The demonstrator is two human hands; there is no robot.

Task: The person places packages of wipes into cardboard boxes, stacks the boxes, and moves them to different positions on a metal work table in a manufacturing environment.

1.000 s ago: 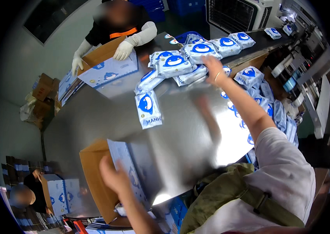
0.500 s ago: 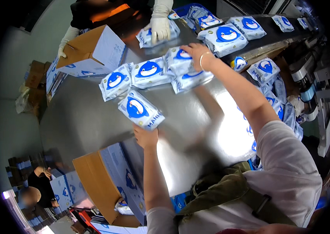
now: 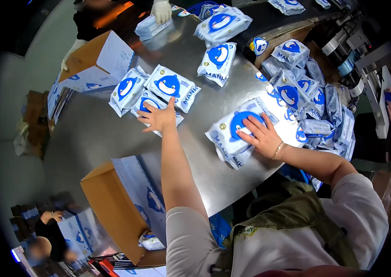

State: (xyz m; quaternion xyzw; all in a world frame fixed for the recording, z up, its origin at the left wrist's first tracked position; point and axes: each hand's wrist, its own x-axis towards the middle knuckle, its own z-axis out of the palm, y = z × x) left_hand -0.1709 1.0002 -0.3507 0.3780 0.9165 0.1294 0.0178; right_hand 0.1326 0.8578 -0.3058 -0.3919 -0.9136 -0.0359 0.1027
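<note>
Packs, white with a blue round figure, lie in a cluster of three on the steel worktop, left of centre. The left hand rests palm down on the nearest pack of this cluster, fingers spread and nearly flat; it presses rather than pinches, and nothing is closed inside it. Left of the cluster stands an open carton, its flaps up, at the far edge of the worktop. A second open carton stands just below the near edge of the worktop, beside the left forearm, with one pack visible low inside it.

Right of centre, a stack of packs lies near the worktop's near edge. The right hand lies on top of this stack, fingers spread and slightly curled over the blue figure, palm down; a thin bracelet shows at the wrist. The two hands are well apart.

Farther back, a single pack lies between the two groups, and another lies beyond it. A co-worker's gloved hand rests on a pack at the far edge. At the right, a loose pile of packs fills the area beside the worktop's rim.
</note>
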